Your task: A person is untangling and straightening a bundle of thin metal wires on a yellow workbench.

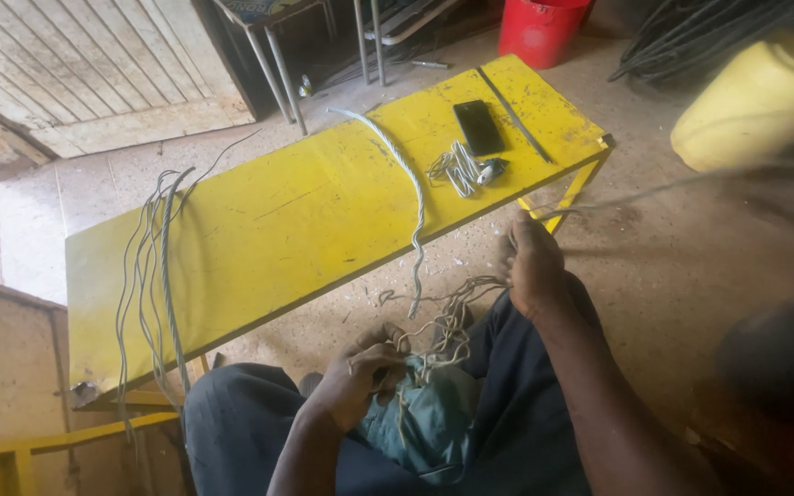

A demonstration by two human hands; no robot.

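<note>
Our left hand (360, 372) clenched on tangled wire (443, 326) over green cloth (429, 418), right hand (533, 266) gripping wire strands, yellow desk (277, 230) beyond.

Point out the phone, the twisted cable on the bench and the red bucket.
Phone (478, 127): head view, middle of its dark face.
Twisted cable (413, 184): head view, mid-length on the bench.
Red bucket (540, 32): head view, front wall.

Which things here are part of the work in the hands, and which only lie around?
In the work:
left hand gripping the wavy wire strands
right hand pulling a single strand
green cloth on the lap

Lying about:
black phone
white cable
twisted cable
red bucket
yellow jerrycan
</note>
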